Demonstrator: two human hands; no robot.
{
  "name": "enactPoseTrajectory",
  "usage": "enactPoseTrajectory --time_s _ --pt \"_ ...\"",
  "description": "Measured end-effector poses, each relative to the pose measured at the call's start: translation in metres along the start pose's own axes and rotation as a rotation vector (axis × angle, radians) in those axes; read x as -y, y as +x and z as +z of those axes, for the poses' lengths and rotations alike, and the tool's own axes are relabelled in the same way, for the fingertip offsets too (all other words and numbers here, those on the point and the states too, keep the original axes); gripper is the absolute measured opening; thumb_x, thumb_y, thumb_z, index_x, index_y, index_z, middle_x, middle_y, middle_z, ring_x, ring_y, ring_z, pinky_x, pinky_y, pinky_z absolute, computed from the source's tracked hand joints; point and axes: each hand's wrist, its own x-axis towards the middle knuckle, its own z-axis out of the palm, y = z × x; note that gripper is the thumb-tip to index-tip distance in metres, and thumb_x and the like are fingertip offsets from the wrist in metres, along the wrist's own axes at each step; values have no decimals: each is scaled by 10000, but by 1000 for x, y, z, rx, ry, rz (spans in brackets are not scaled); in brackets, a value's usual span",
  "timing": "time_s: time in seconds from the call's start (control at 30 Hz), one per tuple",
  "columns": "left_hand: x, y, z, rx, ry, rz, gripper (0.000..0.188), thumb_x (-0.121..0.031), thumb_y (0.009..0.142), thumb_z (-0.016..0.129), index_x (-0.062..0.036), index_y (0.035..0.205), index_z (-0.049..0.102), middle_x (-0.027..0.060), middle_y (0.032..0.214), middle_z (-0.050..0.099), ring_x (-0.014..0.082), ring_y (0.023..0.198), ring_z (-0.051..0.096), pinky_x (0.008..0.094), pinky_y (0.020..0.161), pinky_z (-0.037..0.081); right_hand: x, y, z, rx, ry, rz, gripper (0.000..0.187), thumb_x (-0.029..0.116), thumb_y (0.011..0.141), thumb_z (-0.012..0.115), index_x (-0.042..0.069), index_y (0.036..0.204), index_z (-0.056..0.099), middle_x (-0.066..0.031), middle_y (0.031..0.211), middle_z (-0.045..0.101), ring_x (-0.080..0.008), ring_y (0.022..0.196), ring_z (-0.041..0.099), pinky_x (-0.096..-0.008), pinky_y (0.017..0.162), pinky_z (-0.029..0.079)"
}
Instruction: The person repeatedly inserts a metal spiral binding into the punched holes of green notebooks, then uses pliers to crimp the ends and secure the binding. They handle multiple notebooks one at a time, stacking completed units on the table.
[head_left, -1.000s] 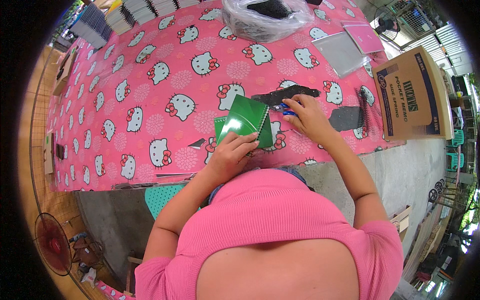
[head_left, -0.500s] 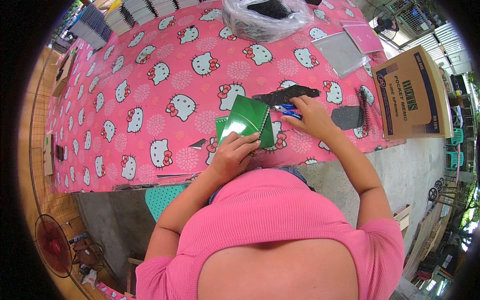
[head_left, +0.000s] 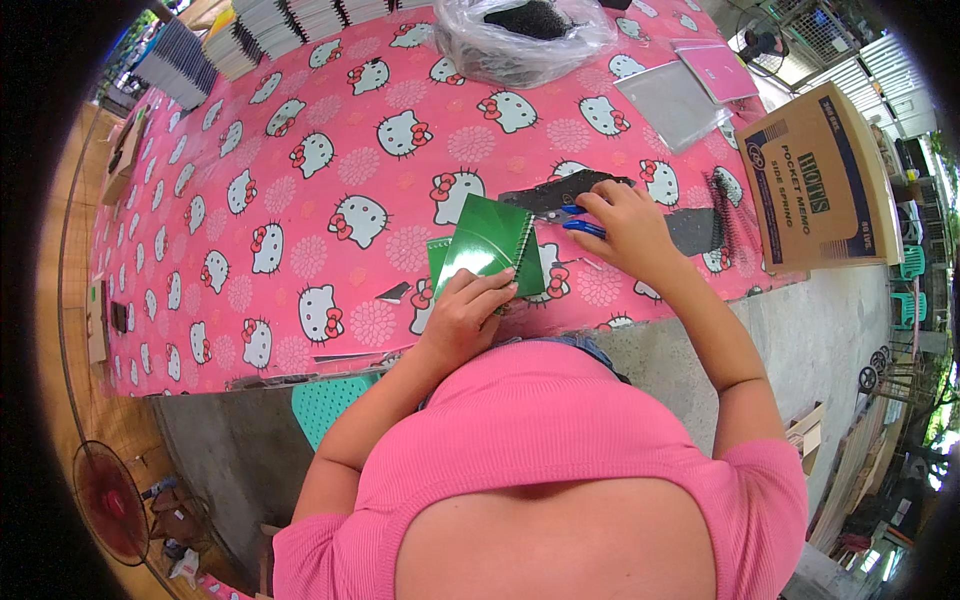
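A green spiral notebook point(head_left: 487, 228) lies at a slant close to the table's front edge, its wire spiral along the right side. Beneath it, another green notebook point(head_left: 438, 256) sticks out at the left. My left hand point(head_left: 466, 308) presses on the lower part of the top notebook, fingers together around its lower edge. Just right of the spiral, my right hand point(head_left: 632, 232) is closed on blue-handled pliers point(head_left: 583, 228), jaws toward the spiral's upper end. The jaws are small, and I cannot tell whether they touch the wire.
A pink patterned cover lies on the table point(head_left: 250, 290). Black wire spirals point(head_left: 722, 212) lie to the right, before a cardboard box point(head_left: 815, 185). A clear plastic bag point(head_left: 470, 50) with black contents stands at the back. Notebook stacks point(head_left: 178, 62) line the far left edge.
The pliers and my right hand have shifted slightly, and the fingers are a little more bunched. My left hand stays on the green notebook. The whole view has tilted a little.
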Motion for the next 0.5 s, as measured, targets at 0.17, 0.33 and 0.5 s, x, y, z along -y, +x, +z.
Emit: enactPoseTrajectory --time_s 0.17,0.33,0.5 --pt "-2 2 0 -30 -14 20 316 54 677 656 -20 984 660 98 1113 665 258 786 576 341 711 483 6 1 4 191 227 246 365 362 750 741 81 959 639 -86 876 591 -281 795 609 -397 664 477" --pt "-2 2 1 -18 9 28 310 52 678 657 -15 981 659 105 1109 665 257 774 570 343 703 479 1 3 2 292 515 402 356 343 739 750 62 932 648 -92 849 592 -294 809 607 -396 687 475" --pt "-2 1 0 8 19 12 370 61 638 682 -26 997 665 104 1134 664 263 802 587 336 716 492 10 5 -11 117 155 232 366 307 732 761 73 994 658 -83 966 621 -282 887 607 -396 763 474"
